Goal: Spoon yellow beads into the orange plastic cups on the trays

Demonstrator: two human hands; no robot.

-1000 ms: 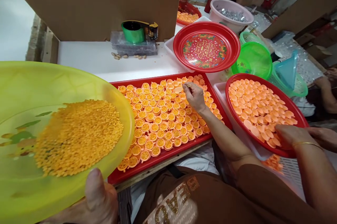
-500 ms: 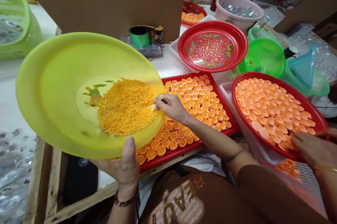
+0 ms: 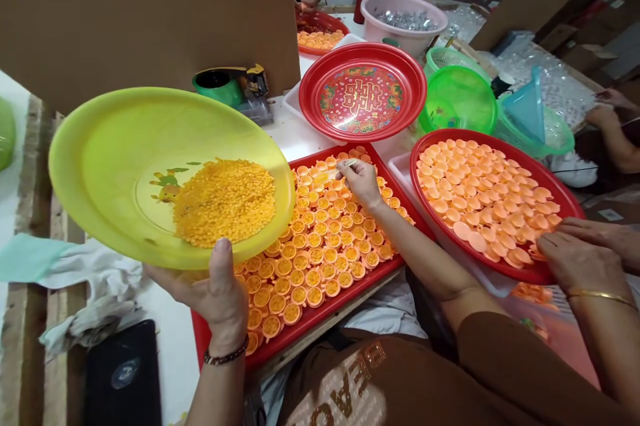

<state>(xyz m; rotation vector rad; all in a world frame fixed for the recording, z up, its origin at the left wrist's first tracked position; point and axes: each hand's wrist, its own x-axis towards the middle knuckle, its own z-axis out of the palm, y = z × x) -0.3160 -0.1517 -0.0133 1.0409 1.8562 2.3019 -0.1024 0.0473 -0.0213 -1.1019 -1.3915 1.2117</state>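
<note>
My left hand (image 3: 220,303) grips the rim of a yellow-green plastic basin (image 3: 107,139), thumb over the near edge, holding it tilted. Small yellow beads (image 3: 230,203) are heaped in the basin's lower right part, partly over a printed cartoon figure. My right hand (image 3: 363,185) pinches the pale handle of a small spoon (image 3: 327,177) over the far part of a red tray (image 3: 330,310). The spoon's bowl is blurred and looks yellowish. Rows of small round orange cups (image 3: 314,277) cover the tray; many hold yellow beads.
At the right, another person's hands (image 3: 580,259) touch a red basin (image 3: 570,203) of orange lids. Behind stand a red patterned tray (image 3: 363,123), green baskets (image 3: 460,103) and a pink basin (image 3: 403,29). A tape dispenser (image 3: 220,89), a cloth (image 3: 100,279) and a phone (image 3: 123,373) lie leftward.
My right hand has moved with the spoon from the beads in the basin to above the cups on the tray. The view has swung left and down.
</note>
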